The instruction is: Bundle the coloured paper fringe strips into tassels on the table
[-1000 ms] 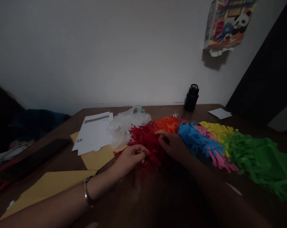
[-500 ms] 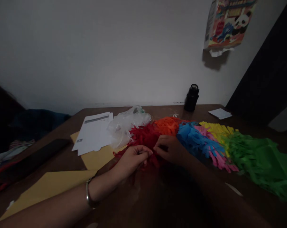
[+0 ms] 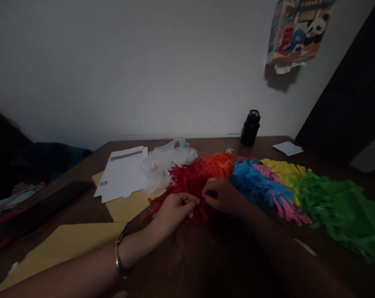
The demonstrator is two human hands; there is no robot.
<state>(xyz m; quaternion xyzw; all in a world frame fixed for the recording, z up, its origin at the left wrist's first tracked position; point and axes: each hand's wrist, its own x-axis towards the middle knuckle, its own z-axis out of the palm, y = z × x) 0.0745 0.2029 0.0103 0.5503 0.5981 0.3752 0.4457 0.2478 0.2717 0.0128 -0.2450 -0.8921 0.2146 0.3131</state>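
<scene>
Red fringed paper [image 3: 190, 178] lies in a heap on the dark table, under and around both hands. My left hand [image 3: 176, 209], with a metal bangle at its wrist, pinches at the near part of the red fringe, thumb against forefinger. Close beside it, my right hand [image 3: 223, 195] has its fingers curled and their tips in the red fringe. The strips between the fingertips are too dark and small to make out fully. Orange fringed paper [image 3: 218, 164] lies just behind my right hand, and blue fringed paper [image 3: 252, 180] to its right.
Pink [image 3: 288, 211], yellow [image 3: 283, 167] and green fringed paper [image 3: 342, 207] spread to the right. A clear plastic bag [image 3: 162, 163], white printed sheets [image 3: 123, 171] and yellow-brown paper [image 3: 66, 244] lie left. A black bottle [image 3: 250, 129] stands near the wall.
My left hand has shifted slightly down and to the right, still pinching. My right hand has barely moved. The other things lie as before.
</scene>
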